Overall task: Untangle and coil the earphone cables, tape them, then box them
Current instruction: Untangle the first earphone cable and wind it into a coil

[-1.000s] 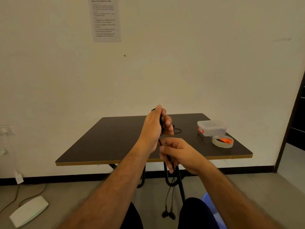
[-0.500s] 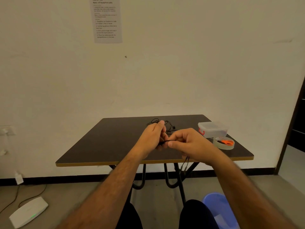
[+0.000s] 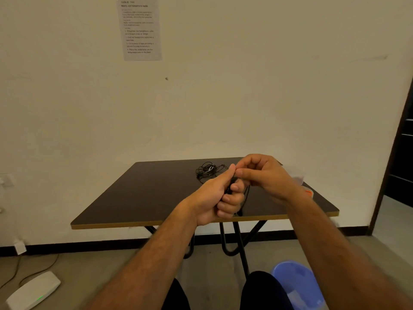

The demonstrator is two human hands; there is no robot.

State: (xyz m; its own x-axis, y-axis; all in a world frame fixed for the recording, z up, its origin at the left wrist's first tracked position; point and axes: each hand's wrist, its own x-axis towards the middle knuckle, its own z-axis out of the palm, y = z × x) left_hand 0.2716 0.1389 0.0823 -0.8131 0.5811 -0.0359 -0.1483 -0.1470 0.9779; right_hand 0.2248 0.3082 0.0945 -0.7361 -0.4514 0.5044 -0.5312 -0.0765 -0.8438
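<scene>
Coiling step, by the look of it. Left hand [image 3: 215, 199] curled round black earphone cable [image 3: 230, 186], centre frame; right hand [image 3: 264, 174] pinched on same cable, touching the left. Loose end trailed below. Tangled earphones [image 3: 207, 170] on table [image 3: 138, 198] behind. Next, likely: another loop, kept snug, then tape at right edge, mostly hidden.

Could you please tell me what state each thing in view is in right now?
left hand: fingers curled round the black earphone cable.
right hand: pinching the same cable at its fingertips.
earphone cable: held above the table, part hanging down.
second earphone cable: tangled heap on the table, untouched.
plastic box: mostly hidden by the right hand, lid state unclear.
device on the floor: green light on.
</scene>
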